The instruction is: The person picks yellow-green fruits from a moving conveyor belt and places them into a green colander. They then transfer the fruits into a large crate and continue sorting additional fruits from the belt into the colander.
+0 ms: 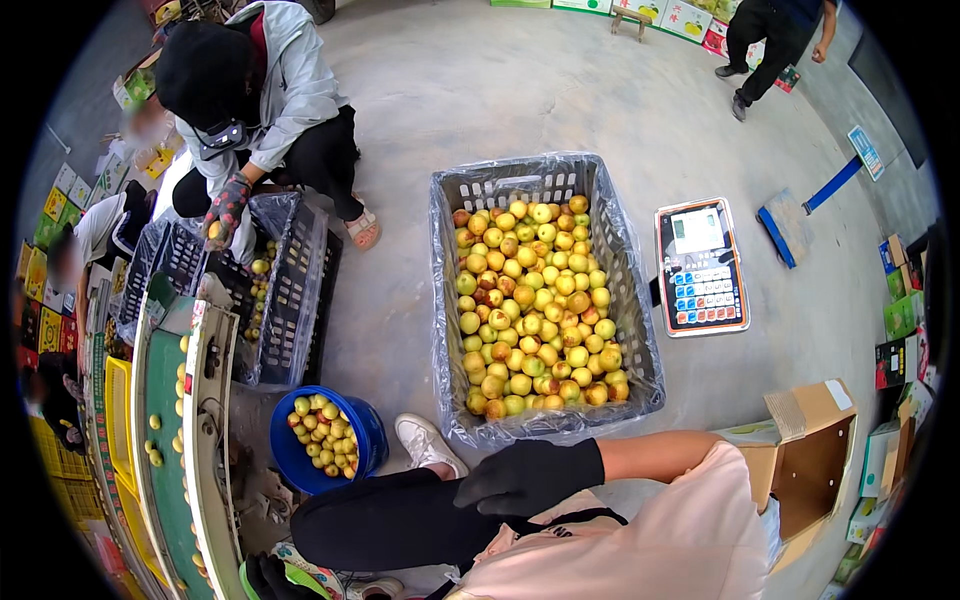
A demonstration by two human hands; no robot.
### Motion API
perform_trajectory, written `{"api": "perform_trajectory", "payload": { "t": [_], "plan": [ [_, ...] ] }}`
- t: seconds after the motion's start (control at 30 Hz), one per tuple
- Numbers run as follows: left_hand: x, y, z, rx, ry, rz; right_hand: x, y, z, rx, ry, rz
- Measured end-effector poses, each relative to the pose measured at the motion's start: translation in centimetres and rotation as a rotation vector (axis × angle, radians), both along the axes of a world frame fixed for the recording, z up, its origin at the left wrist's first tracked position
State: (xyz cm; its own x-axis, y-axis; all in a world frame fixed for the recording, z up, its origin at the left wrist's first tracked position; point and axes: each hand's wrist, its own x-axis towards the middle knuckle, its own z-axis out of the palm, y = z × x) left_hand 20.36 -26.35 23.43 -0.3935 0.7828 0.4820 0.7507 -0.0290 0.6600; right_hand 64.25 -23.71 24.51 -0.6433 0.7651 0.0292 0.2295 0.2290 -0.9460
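Note:
My right hand (529,476), in a black glove, rests over my dark-trousered thigh with its back up; nothing shows in it. At the bottom edge my left hand (274,577), also black-gloved, touches a green container (304,579); the frame cuts it off, so its grip is unclear. Beyond my right hand stands a black plastic crate (637,330) lined with clear film. Yellow-green jujubes (536,315) with brown patches fill much of it. Left of my white shoe (426,442), a blue bucket (375,442) holds more jujubes.
A green conveyor belt (166,390) carries scattered fruit along the left. Behind it a co-worker (277,97) crouches over lined crates (289,330), fruit in a patterned glove. A scale display (702,266) stands beside my crate. An opened carton (814,465) lies right; another person (772,45) stands far right.

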Motion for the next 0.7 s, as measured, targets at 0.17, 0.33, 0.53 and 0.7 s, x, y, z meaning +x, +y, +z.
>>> {"api": "perform_trajectory", "payload": {
  "t": [0.17,0.33,0.53,0.7],
  "plan": [
    [-1.9,-5.4,-0.2,0.007,-0.004,0.058,3.0,7.3,-7.1,0.205,-0.375,-0.583],
    [-2.5,-9.1,-0.7,0.036,-0.077,0.097,10.6,17.3,-14.8,0.263,-0.864,-0.471],
    [3.5,-13.0,2.6,0.027,-0.52,0.41,9.0,18.4,-16.7,0.361,-0.935,-0.416],
    [3.2,-14.8,1.7,0.0,-0.436,0.446,9.8,17.1,-15.4,0.216,-0.821,-0.492]
  ]
}}
